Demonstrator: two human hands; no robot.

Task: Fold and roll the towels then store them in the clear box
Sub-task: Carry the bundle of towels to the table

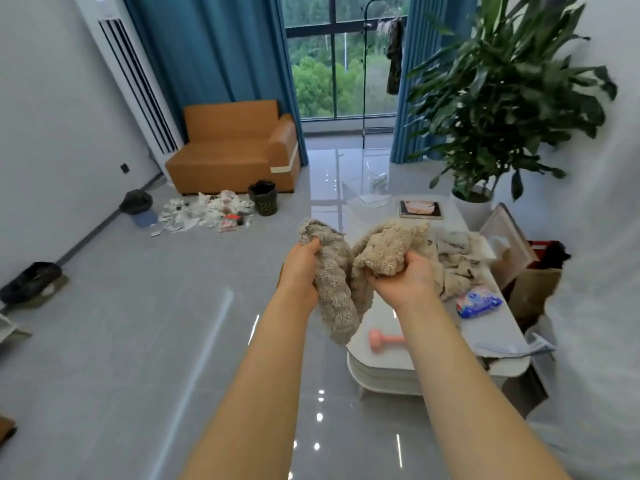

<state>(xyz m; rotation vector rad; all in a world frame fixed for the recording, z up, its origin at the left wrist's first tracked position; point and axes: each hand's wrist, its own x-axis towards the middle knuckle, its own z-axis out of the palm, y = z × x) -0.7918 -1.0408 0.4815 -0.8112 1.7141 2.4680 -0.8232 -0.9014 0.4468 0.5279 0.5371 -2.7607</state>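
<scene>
A beige fluffy towel [341, 271] hangs crumpled in the air between my two hands, left of the white table's near end. My left hand [300, 270] is shut on its left bunch, with a tail of cloth drooping below. My right hand [405, 277] is shut on the right bunch, palm turned up. More grey and beige towels [457, 259] lie in a loose heap on the white table [388, 362], just right of my right hand. The clear box [367, 199] stands at the table's far end, hard to make out.
On the table lie a pink dumbbell [382, 339], a blue wipes pack [478, 301], papers and a framed picture [420, 209]. A large potted plant [498, 109] stands beyond. Litter [207, 213], bins and an orange sofa [235, 150] are far left. The floor is glossy grey tile.
</scene>
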